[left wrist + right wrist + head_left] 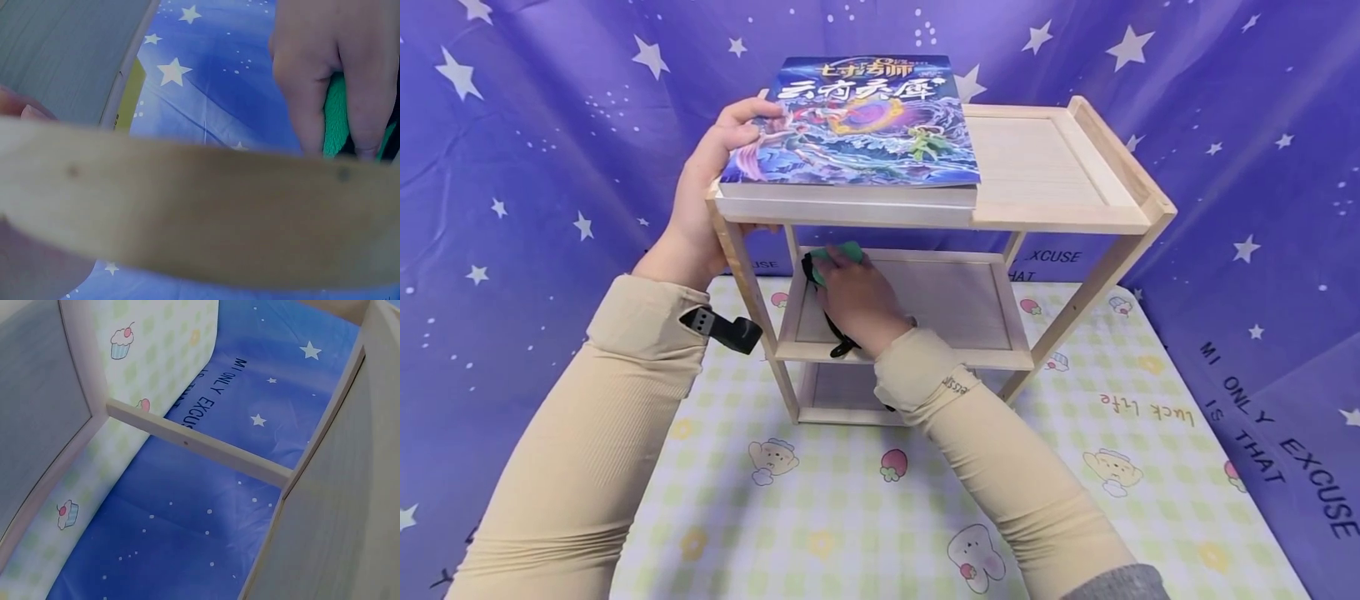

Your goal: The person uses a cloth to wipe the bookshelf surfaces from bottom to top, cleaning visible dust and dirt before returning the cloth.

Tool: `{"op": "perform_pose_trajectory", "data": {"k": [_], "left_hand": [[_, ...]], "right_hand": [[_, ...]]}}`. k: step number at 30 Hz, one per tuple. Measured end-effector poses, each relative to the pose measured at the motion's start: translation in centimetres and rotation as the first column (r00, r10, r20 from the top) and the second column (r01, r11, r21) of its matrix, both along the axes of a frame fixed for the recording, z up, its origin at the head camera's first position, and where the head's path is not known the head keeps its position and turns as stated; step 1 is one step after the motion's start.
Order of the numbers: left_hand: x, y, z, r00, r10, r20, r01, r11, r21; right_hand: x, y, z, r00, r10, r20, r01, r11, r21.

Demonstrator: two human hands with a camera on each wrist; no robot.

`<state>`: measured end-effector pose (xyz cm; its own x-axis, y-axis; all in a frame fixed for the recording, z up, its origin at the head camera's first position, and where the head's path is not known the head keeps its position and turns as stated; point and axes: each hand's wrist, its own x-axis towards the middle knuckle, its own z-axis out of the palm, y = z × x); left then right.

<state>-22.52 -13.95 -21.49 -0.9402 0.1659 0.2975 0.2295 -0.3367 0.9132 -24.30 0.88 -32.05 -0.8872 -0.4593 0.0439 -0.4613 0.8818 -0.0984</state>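
A light wooden three-tier shelf rack [1052,167] stands upright on the table. My left hand [700,179] grips its top left end, with fingers beside a thick blue illustrated book [865,137] lying on the top tier. On the middle tier, my right hand [863,304] holds a green cloth [850,250] with black parts against the left side of the panel. The left wrist view shows the fleecy green cloth [335,112] between the right hand's fingers; a blurred wooden post [206,212] covers the fingertips. Neither the right hand nor the cloth appears in the right wrist view.
A checked tablecloth [820,500] with cartoon prints lies beneath the rack. Purple star-printed fabric [550,167] hangs behind and at both sides. The bottom tier [842,392] is partly hidden by the right forearm. Slanted posts [1090,300] bound the rack's sides.
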Motion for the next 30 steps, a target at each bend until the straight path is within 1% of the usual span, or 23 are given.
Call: {"op": "perform_pose_trajectory", "data": {"k": [6, 13, 23, 26, 30], "left_hand": [[0.01, 0.15, 0.13, 1.0, 0.013, -0.004, -0.013, 1.0, -0.012], [-0.03, 0.18, 0.02, 0.999, 0.03, -0.011, -0.03, 0.999, -0.014], [-0.09, 0.14, 0.03, 1.0, 0.001, -0.008, -0.001, 1.0, 0.009], [-0.11, 0.13, 0.06, 1.0, 0.001, -0.013, 0.0, 1.0, 0.015], [-0.12, 0.12, 0.02, 1.0, 0.006, -0.012, -0.005, 1.0, 0.025]], "right_hand": [[-0.2, -0.01, 0.07, 1.0, -0.01, -0.018, 0.01, 1.0, -0.016], [-0.15, -0.4, -0.06, 0.998, -0.052, -0.019, 0.052, 0.999, 0.0], [-0.24, -0.67, -0.23, 0.995, -0.094, -0.022, 0.094, 0.995, 0.019], [-0.23, -0.71, -0.12, 0.994, -0.106, -0.012, 0.106, 0.994, 0.02], [-0.22, -0.69, 0.05, 0.992, -0.124, 0.027, 0.124, 0.992, 0.014]]}}
